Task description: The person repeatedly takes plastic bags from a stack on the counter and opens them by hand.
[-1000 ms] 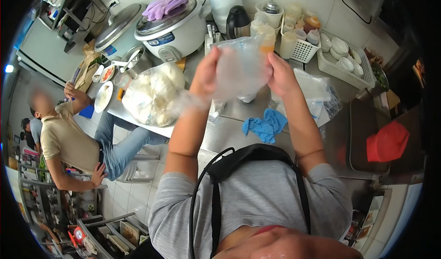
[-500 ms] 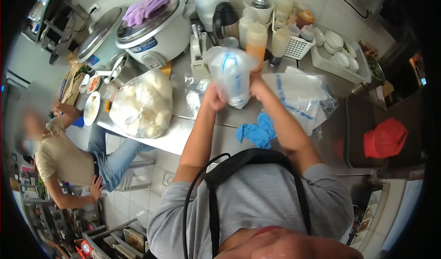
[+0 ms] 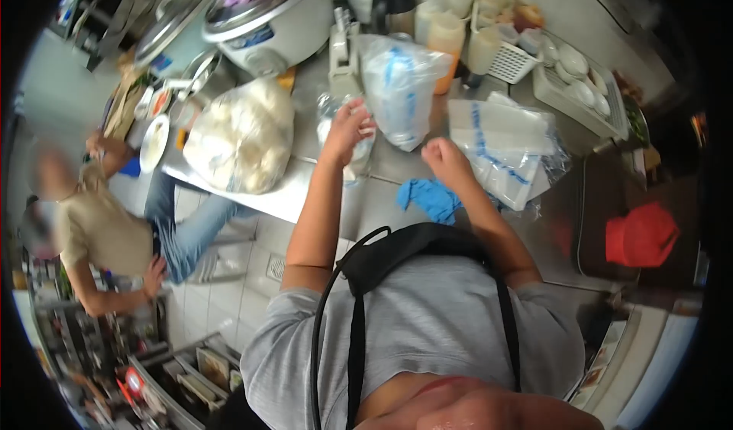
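Observation:
A clear plastic bag with blue print (image 3: 401, 90) stands open at its top on the metal table. Left of it is my left hand (image 3: 350, 131), its fingers apart and holding nothing, above a small clear packet (image 3: 357, 155). My right hand (image 3: 449, 163) is closed just to the lower right of the standing bag; whatever it may hold is too small to make out. Below that hand lies a crumpled blue cloth (image 3: 431, 199). Flat plastic bags with blue print (image 3: 500, 144) lie to its right.
A big bag of white round pieces (image 3: 243, 136) sits on the left of the table, near a rice cooker (image 3: 267, 33). Squeeze bottles (image 3: 445, 45) and a bowl basket (image 3: 580, 98) line the back. A seated person (image 3: 107, 224) is at the left.
Earlier both hands held the clear bag, first raised, then lower over the table. Now it stands by itself, and my left hand has let go and opened.

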{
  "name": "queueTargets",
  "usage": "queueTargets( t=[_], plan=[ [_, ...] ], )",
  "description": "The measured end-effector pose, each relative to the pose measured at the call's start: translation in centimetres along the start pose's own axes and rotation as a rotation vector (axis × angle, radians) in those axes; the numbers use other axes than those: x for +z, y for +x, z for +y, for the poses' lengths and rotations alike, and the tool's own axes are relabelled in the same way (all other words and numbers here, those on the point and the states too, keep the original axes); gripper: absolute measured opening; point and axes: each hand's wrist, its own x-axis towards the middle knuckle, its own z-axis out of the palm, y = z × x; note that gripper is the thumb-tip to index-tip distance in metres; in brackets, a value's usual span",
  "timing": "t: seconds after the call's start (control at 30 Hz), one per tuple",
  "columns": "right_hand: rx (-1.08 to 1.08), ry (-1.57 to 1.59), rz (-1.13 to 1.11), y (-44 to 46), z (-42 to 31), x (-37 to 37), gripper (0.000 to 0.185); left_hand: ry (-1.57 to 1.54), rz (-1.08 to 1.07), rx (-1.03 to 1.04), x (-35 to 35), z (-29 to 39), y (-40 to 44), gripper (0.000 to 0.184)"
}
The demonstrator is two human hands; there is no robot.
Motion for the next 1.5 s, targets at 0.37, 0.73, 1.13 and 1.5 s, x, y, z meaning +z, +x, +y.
queueTargets(
  t=[0.37, 0.73, 1.13, 1.5],
  plan=[
    [-0.687, -0.297, -0.163, -2.2, -8.1, 4.6, 0.008, 0.149, 0.296, 0.271, -7.5, 2.1, -5.3, 0.024],
    [-0.266, -0.512, -0.074, 2.2, -8.5, 11.1, 0.032, 0.224, 0.298, 0.254, -8.1, -1.0, -7.1, 0.026],
    [-0.379, -0.407, 0.131, 1.2, -5.8, 10.3, 0.044, 1.075, 0.398, 0.378, -4.8, -5.9, -3.5, 0.016],
    [-0.324, -0.066, 0.1, 1.9, -4.5, 11.5, 0.031, 0.722, 0.22, 0.422, -2.2, -4.1, -5.2, 0.009]
  ],
)
